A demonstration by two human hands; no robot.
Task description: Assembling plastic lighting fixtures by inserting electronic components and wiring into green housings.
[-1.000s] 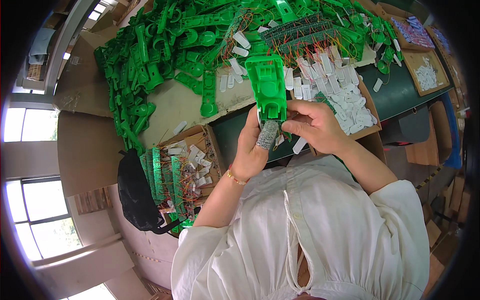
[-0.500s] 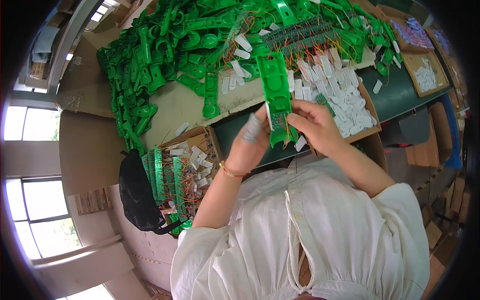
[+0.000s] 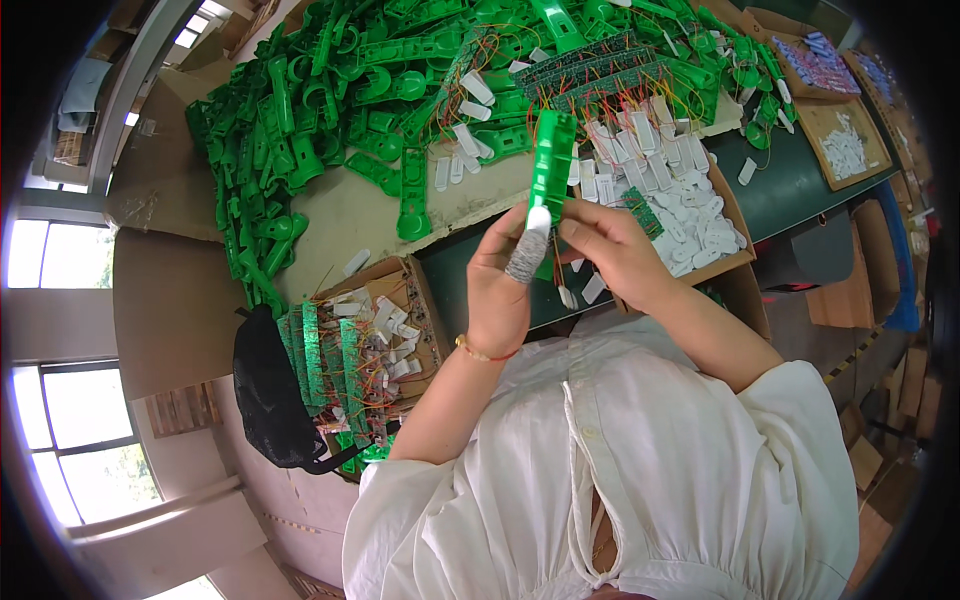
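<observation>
A long green plastic shell (image 3: 552, 155) is held up in front of me, turned edge-on. My left hand (image 3: 502, 275) is closed round its lower part, and the thumb, wrapped in grey tape, presses by a white piece (image 3: 540, 217) on the shell's side. My right hand (image 3: 612, 252) grips the same shell from the other side, fingers behind it and thumb bent in front. Thin wires with a small white end (image 3: 568, 297) hang below. The shell's inside and lower end are mostly hidden by my hands.
Green shells (image 3: 290, 130) lie heaped on the far left of the table. Wired circuit boards (image 3: 590, 72) rest above a box of white plastic pieces (image 3: 700, 225). At lower left is a carton (image 3: 425, 300) of boards and white parts, with a black mesh cap (image 3: 275, 400) beside it.
The green shell has turned from showing its open inside to edge-on. My left thumb has moved onto its side by the white piece, and the wires now dangle lower.
</observation>
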